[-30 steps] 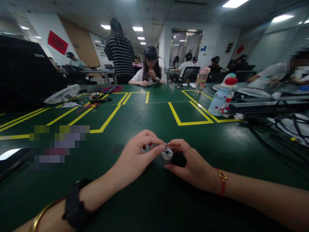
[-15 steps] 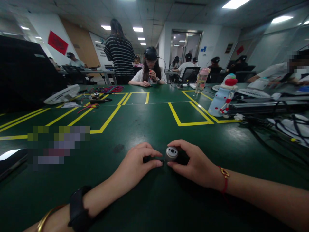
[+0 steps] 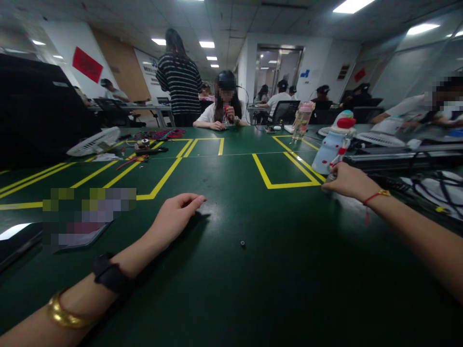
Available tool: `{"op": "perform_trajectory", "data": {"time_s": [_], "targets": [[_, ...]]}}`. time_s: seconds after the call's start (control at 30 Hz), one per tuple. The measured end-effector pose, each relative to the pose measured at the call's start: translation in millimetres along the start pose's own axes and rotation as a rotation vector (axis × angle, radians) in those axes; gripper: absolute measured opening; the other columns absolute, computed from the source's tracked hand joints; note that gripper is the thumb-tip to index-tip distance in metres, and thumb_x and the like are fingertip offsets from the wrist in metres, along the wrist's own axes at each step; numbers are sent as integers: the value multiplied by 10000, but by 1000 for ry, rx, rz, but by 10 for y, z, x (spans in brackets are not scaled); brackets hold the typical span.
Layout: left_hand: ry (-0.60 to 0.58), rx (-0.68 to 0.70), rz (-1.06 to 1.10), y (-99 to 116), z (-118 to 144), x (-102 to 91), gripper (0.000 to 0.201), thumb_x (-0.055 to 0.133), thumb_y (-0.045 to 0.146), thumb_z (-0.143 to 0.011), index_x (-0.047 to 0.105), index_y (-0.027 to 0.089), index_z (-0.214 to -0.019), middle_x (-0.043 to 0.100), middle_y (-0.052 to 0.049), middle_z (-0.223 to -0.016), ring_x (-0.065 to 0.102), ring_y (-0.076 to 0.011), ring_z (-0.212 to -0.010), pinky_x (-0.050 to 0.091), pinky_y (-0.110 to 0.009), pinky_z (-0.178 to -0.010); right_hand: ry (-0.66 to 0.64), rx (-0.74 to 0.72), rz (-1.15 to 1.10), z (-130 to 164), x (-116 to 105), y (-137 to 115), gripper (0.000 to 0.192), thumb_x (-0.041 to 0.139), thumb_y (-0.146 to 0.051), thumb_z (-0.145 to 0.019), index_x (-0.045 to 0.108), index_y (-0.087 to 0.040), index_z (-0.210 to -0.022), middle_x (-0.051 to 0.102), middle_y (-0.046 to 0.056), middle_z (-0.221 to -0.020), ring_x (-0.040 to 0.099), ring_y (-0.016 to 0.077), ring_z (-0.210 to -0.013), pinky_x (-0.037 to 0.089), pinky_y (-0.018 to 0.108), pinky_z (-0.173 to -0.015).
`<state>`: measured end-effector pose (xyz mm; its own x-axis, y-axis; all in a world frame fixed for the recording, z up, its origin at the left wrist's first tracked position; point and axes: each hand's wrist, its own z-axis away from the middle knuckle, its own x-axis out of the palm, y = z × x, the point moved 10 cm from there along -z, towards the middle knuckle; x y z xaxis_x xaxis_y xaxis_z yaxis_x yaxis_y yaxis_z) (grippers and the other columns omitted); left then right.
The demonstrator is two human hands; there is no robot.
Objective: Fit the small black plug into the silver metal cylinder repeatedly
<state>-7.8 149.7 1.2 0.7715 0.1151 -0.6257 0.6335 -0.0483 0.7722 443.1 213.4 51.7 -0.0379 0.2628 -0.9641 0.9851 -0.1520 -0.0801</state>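
My right hand [image 3: 347, 180] is out at the right, beside the foot of a light-blue bottle [image 3: 323, 153] with a red top. Its fingers are closed around a short metal cylinder [image 3: 328, 182], mostly covered by the fingers and blurred. Above the table at left centre hovers my left hand [image 3: 177, 212], thumb and fingers pressed together with nothing visible in them. A tiny grey ring-shaped part [image 3: 242, 243] lies on the green table [image 3: 267, 284] between my hands, touched by neither.
Yellow tape lines [image 3: 294, 185] mark the tabletop. Black cables [image 3: 427, 188] and a dark rail lie at the right. A phone-like slab [image 3: 18, 241] and a blurred-out flat item sit at the left. Wires [image 3: 162, 134] lie farther back; a person sits opposite.
My right hand has carried the metal cylinder right and away from me, to beside the bottle. My left hand has drawn back left and its fingers have closed. The small ring-shaped part now shows clearly.
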Motion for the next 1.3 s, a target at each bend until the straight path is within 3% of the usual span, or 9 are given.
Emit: {"op": "perform_trajectory", "data": {"time_s": [0.07,0.13,0.23,0.37,0.5,0.63,0.8,0.93,1.3], "targets": [[13,4,9,11,12,-2,399,514,554,-754,682,234,-921,650,-5,-733,564,-167,-655,392,-251,-548,95,-95,-1,191,-123,-349,653,639,-545,-605,528,-120,-1089,529,204,-1075,504,343,-967,396,447,-735],[24,8,19,21,19,-7,392,518,548,-752,685,232,-914,652,-6,-732,568,-170,-667,394,-251,-553,150,-381,-101,568,-208,-993,578,558,-540,-717,529,-160,-1152,514,156,-1145,470,303,-1054,378,459,-839],[16,2,14,16,23,7,398,519,554,-754,681,229,-917,645,-4,-719,564,-171,-654,386,-250,-540,-54,-847,-363,1377,-93,-1951,456,496,-445,-822,510,-239,-1228,533,71,-1161,483,190,-1034,399,356,-870],[14,1,-7,22,30,1,417,521,566,-751,678,220,-923,642,-5,-722,562,-180,-659,387,-255,-548,-198,-1019,-448,1939,66,-2435,213,484,-297,-858,642,-243,-990,596,33,-992,499,144,-908,402,314,-799],[-2,5,-19,26,31,8,418,510,562,-761,677,219,-932,640,-6,-709,563,-184,-660,390,-262,-563,-68,-877,-397,1516,-63,-2116,238,418,-231,-881,648,-179,-919,613,51,-913,511,139,-851,398,305,-787],[12,23,-21,9,13,12,418,509,555,-765,677,212,-934,660,-18,-769,572,-190,-704,401,-275,-612,192,-503,-28,686,-346,-1259,280,430,-309,-865,655,-155,-932,621,88,-938,522,194,-875,371,337,-773],[19,9,13,-54,-9,24,412,519,554,-762,675,214,-934,662,-19,-782,565,-182,-701,393,-275,-612,95,-113,228,121,-301,-261,316,456,-374,-828,686,-159,-859,634,132,-856,546,217,-748,313,303,-605],[12,0,36,-68,-8,23,402,531,549,-757,676,219,-934,662,-18,-803,562,-178,-707,391,-271,-606,43,-80,218,40,-213,-56,305,481,-373,-813,689,-161,-883,636,135,-851,540,197,-732,289,290,-591],[11,-6,79,-66,12,18,415,541,559,-741,684,224,-939,659,-14,-790,554,-171,-698,386,-264,-599,12,-86,199,16,-213,-47,333,450,-372,-827,681,-145,-908,628,139,-885,526,183,-763,297,298,-636]]}}
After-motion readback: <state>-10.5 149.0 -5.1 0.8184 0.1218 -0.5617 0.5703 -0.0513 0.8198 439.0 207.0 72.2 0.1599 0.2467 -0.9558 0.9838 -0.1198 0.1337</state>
